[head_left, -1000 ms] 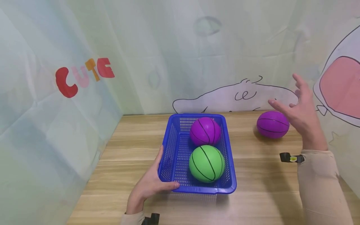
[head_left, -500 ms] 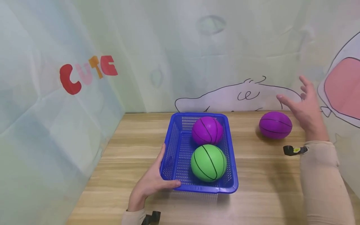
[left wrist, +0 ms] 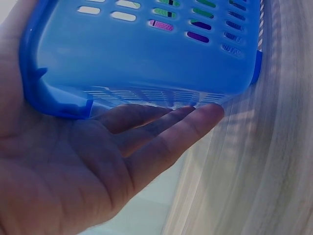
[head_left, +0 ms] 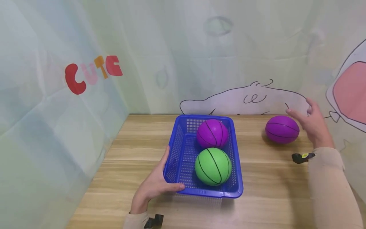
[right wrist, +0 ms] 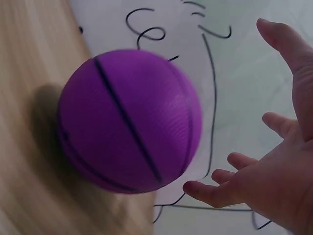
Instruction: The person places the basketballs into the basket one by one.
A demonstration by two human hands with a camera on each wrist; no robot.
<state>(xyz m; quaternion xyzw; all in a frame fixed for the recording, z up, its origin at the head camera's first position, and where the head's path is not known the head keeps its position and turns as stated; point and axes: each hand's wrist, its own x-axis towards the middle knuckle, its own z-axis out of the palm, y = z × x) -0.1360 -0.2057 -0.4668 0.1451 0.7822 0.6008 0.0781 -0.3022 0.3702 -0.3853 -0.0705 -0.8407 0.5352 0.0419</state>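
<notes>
Fingers (right wrist: 210, 194) spread wide, the right hand (head_left: 316, 127) held nothing; I judged the step a reach, the next move calling for a grasp around the purple, black-lined, rubbery-looking ball (head_left: 282, 129) just left of it, at the frame's right. Lower down, left of centre, the straight-fingered left hand (head_left: 155, 184) touched the blue perforated plastic basket (head_left: 206, 192).

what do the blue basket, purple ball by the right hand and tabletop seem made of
Blue basket: likely molded plastic, smooth with a soft sheen and slotted walls. Purple ball: probably rubber or vinyl, satin, showing fine surface texture. Tabletop: wood or wood-look laminate, judging by its grain.
</notes>
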